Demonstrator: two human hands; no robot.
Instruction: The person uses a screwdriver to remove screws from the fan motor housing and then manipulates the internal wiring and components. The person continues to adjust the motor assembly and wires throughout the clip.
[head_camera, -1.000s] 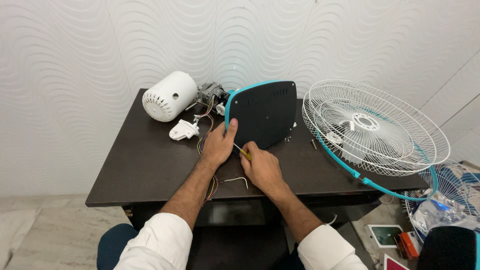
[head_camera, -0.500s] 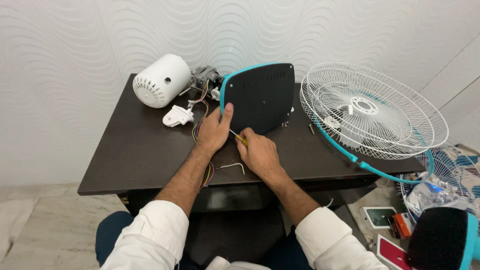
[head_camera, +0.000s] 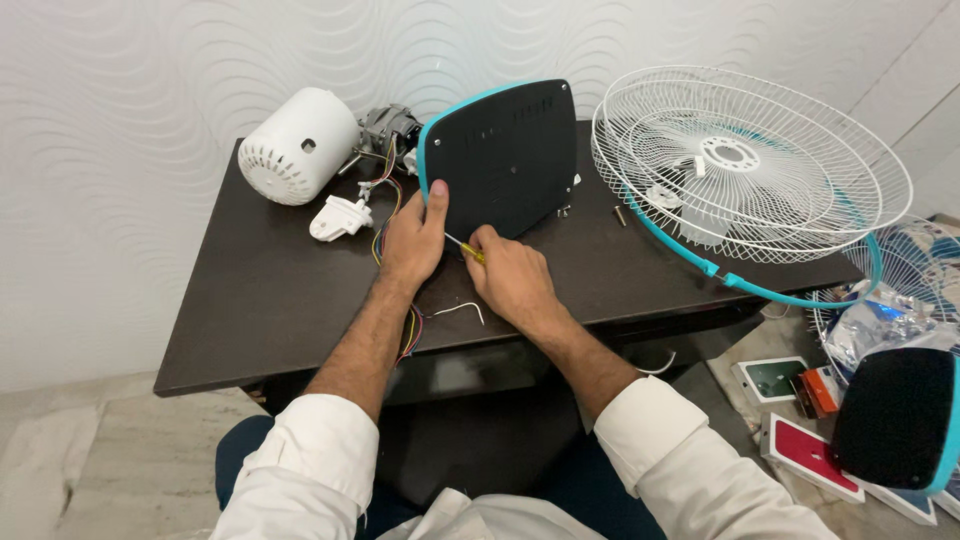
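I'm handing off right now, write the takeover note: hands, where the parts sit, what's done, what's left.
Left hand: steadies the lower left edge of the black panel, which stands tilted on the desk.
Right hand: grips a yellow-handled screwdriver, tip against the panel's lower edge.
Parts: white motor cover and bare motor at back left, white plastic piece beside them, coloured wires running under the left hand, fan guard on the right, a loose screw near it.
Done: fan taken apart, motor cover off.
Left: the screwdriver work on the panel is mid-step; whether a screw is going in or out cannot be told.
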